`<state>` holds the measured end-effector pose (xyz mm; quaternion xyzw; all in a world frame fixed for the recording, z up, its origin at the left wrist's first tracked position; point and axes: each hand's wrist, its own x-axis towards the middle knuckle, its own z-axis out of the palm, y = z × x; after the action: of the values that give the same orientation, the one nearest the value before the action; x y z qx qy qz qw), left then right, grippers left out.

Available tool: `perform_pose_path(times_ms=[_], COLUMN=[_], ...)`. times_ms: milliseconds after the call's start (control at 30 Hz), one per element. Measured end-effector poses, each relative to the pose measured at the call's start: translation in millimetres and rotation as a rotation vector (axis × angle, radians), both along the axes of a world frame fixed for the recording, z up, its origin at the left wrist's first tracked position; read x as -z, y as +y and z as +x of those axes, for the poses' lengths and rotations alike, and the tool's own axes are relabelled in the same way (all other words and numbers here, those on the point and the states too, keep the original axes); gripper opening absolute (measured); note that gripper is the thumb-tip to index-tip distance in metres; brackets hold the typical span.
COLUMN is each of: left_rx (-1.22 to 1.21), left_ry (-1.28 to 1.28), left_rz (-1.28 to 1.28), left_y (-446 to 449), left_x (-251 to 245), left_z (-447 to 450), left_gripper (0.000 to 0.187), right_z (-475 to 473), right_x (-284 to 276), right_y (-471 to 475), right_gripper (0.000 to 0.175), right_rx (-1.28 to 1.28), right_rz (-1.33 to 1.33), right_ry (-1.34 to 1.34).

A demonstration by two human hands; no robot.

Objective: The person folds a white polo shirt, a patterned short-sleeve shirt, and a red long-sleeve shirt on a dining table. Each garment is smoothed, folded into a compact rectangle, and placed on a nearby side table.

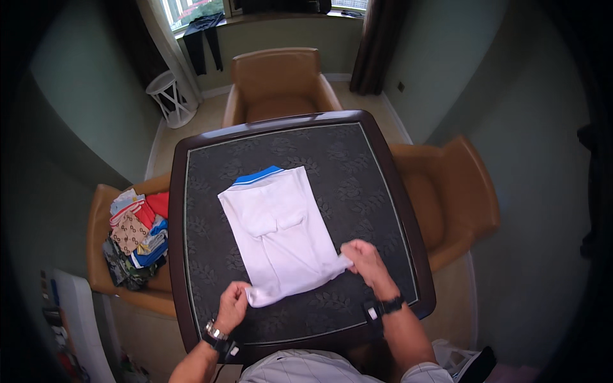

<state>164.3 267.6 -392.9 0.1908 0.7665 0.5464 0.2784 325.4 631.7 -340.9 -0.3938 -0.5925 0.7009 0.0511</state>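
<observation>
A white shirt with a blue collar (282, 230) lies on the dark, leaf-patterned top of a square table (368, 191). Its collar points away from me, and its sleeves are folded inward over the body. My left hand (233, 302) pinches the near left corner of the hem. The near right corner is pinched in my right hand (361, 258), slightly raised. The hem edge between both hands looks turned up a little. I wear a metal watch on the left wrist and dark straps on both wrists.
A pile of clothes (136, 234) rests on a tan armchair (98, 239) at the left. More tan armchairs stand at the far side (278, 72) and right (459, 201). Dark trousers (203, 40) hang from the windowsill, near a white stand (172, 103).
</observation>
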Motion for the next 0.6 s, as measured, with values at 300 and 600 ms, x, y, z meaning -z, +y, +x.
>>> perform_pose_path(times_ms=[300,600], left_rx=[-0.236,-0.232], left_ry=[-0.521,-0.416], left_rz=[-0.085,-0.244], left_y=[5,13], left_x=[62,53], left_z=[-18,20], left_gripper=[0.027,0.026], right_z=[-11,12], right_x=[123,109], right_y=[11,-19], right_gripper=[0.04,0.04], right_rx=[-0.002,-0.036], right_rz=[0.776,0.643], right_ry=[-0.329,-0.397])
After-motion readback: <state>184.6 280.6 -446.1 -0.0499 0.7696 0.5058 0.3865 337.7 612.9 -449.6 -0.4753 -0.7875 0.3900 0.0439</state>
